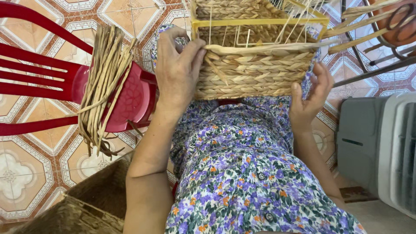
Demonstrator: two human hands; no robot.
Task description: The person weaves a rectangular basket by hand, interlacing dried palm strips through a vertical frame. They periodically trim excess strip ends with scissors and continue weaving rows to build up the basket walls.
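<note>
A half-woven straw basket (pixel 253 71) on a yellow metal frame (pixel 260 21) rests on my lap, over a purple flowered dress. My left hand (pixel 177 71) lies against the basket's left side, thumb and fingers pressing the braided weave near the top row. My right hand (pixel 308 97) cups the basket's lower right corner with fingers spread. Loose straw strands stick up and out from the top of the frame.
A bundle of dried straw fibres (pixel 104 86) hangs over a red plastic chair (pixel 65 82) at the left. A finished woven basket (pixel 82 208) stands at the bottom left on the patterned tile floor. A grey and white appliance (pixel 381 151) is at the right.
</note>
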